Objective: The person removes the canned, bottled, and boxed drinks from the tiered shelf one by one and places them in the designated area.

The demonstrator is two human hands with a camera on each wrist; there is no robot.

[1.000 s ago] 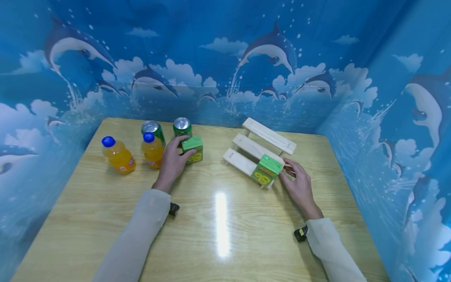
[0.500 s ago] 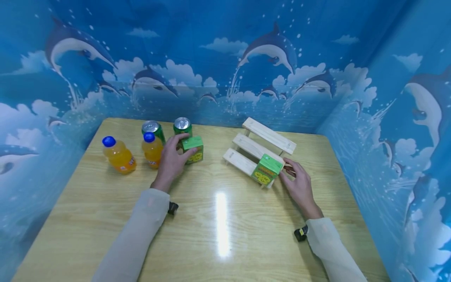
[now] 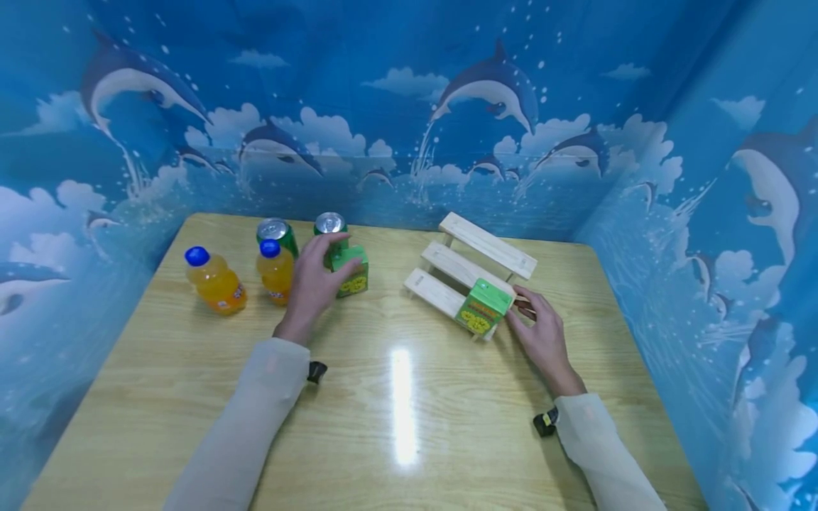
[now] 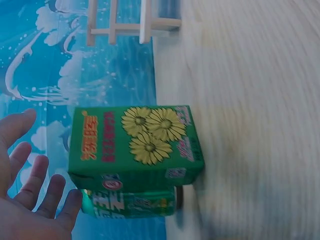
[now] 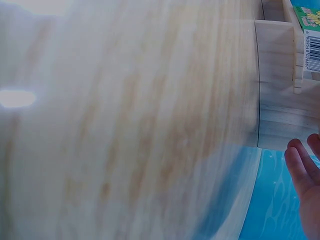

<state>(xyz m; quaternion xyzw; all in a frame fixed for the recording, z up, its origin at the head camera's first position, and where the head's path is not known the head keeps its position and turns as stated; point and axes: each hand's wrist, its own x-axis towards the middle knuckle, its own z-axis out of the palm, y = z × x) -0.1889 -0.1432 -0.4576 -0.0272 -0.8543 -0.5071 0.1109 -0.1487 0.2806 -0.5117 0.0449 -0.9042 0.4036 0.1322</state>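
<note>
My left hand [image 3: 313, 275] hovers at a green drink carton [image 3: 352, 272] with yellow flowers on it. In the left wrist view its fingers [image 4: 36, 182] are spread beside the carton's top, apart from it. A pale wooden stepped rack [image 3: 456, 262] stands to the right, and a second green carton [image 3: 484, 308] sits at the right end of its lowest step. My right hand [image 3: 542, 339] holds the rack's right end, next to that carton. The right wrist view shows only some of its fingers [image 5: 300, 167] by the rack's side; the thumb is outside that view.
Two orange drink bottles [image 3: 216, 282] with blue caps stand at the left of the wooden table [image 3: 358, 411]. Two green cans [image 3: 331, 227] stand behind, one directly behind the left carton. A blue dolphin curtain [image 3: 396, 106] closes off the back and right.
My left hand's fingers have spread and lifted off the carton's top. The carton stays where it was. My right hand and the rack have not visibly moved.
</note>
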